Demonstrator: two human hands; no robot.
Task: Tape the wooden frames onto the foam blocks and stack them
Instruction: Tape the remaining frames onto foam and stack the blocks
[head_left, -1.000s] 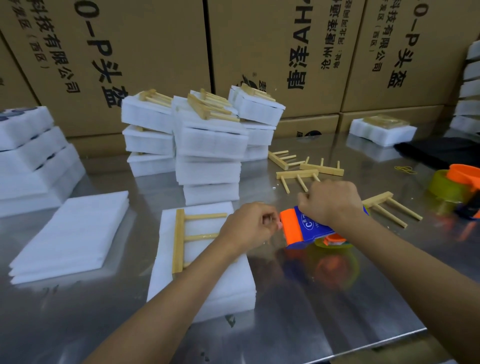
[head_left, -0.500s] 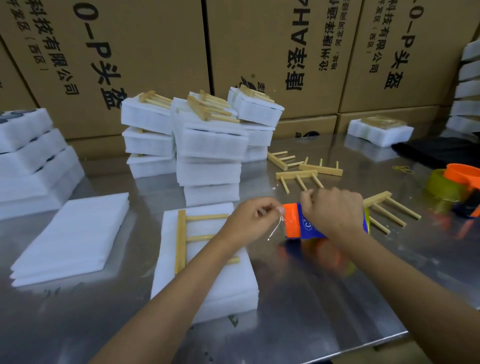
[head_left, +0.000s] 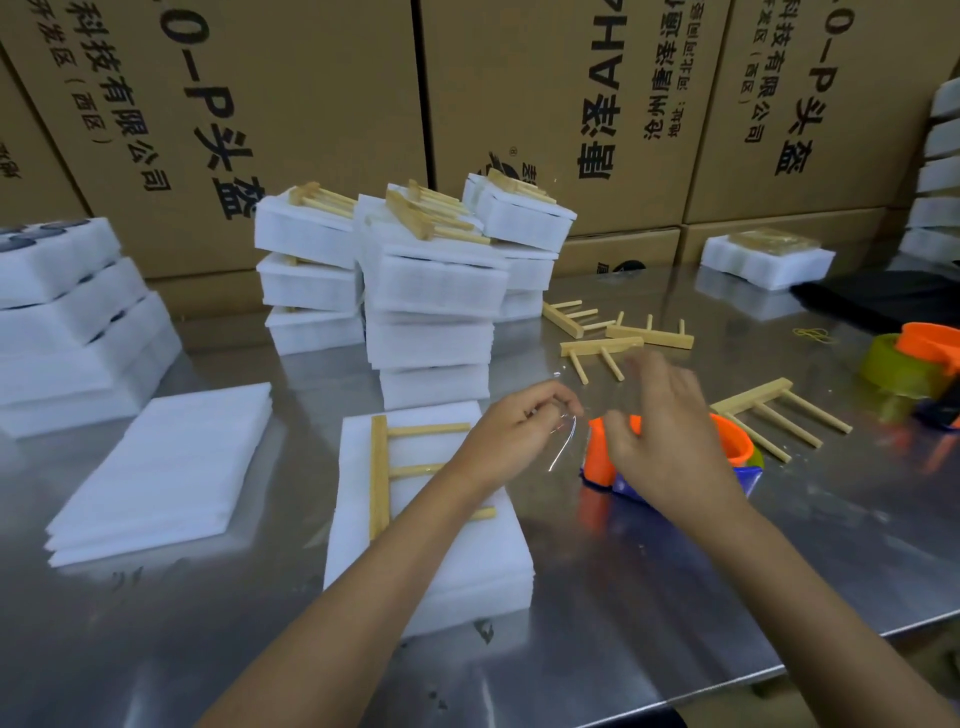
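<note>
Currently I see left hand (head_left: 511, 435) pinching the clear tape end (head_left: 563, 441); right hand (head_left: 662, 426) loose above the dispenser (head_left: 602, 457), grasping nothing. Frame (head_left: 410, 470) lies on foam (head_left: 431, 561).

The steel table (head_left: 675, 582) carries a foam block (head_left: 431, 561) under the left grip, the orange tape dispenser (head_left: 602, 452) beneath the right grip, loose wooden frames (head_left: 602, 345) beyond, foam stacks (head_left: 431, 312) behind.
</note>
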